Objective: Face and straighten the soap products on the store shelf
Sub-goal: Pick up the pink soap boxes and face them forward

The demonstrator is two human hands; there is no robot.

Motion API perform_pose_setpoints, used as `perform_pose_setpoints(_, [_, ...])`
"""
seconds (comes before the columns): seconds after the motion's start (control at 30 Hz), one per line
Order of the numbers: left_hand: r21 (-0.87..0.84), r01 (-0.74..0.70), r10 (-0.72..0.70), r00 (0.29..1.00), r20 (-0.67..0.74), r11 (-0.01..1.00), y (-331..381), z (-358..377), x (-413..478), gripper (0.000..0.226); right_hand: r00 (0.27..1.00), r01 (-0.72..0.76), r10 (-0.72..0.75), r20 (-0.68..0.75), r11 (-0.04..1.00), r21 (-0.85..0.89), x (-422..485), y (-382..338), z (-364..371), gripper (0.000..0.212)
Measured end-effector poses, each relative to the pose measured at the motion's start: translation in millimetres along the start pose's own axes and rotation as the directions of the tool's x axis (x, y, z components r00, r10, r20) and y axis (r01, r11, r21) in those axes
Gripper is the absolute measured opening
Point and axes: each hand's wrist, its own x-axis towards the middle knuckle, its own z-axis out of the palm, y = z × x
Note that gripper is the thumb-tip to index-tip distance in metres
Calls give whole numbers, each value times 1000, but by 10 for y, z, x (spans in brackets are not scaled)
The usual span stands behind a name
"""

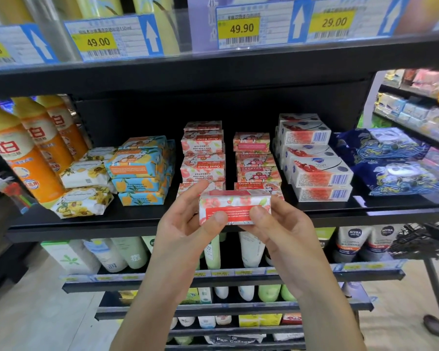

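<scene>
Indoors, black shelf (137,219) of stacked soaps (203,148), left hand (185,224) and right hand (281,229) fingers (217,218) gripping pink soap bar (235,205)

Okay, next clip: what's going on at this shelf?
A person stands at a store shelf and holds one pink-and-red soap bar in both hands. The left hand and right hand grip its ends, thumbs on the front. The bar is off the shelf, just in front of two stacks of matching goat soap. Several bars in the left stack have upside-down labels, so the facing is not finished.
</scene>
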Motion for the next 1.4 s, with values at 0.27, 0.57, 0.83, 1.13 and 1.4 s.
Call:
perform_pose_setpoints(0.27, [-125, 139, -131, 989, 68, 982, 65, 25, -27, 50, 991, 111, -110, 75, 994, -4, -23, 34, -69, 67])
perform_pose_setpoints(0.57, [-125, 159, -151, 986, 72, 979, 69, 24, -66, 39, 986, 106, -115, 124, 991, 81, -90, 19, -139, 74])
perform_pose_setpoints(0.83, [-43, 108, -105, 993, 60, 993, 47, 49, -126, 40, 999, -7, 5, 42, 999, 37, -125, -6, -87, 58])
perform_pose_setpoints(1.13, [26, 90, -91, 995, 49, 996, 47, 56, -191, 50, 1000, 22, -21, -18, 998, 60, -164, -5, -88, 50])
perform_pose_setpoints(1.4, [56, 132, -135, 989, 55, 990, 21, 31, -181, 46, 995, 95, -98, 26, 991, 93, -162, 6, -97, 52])
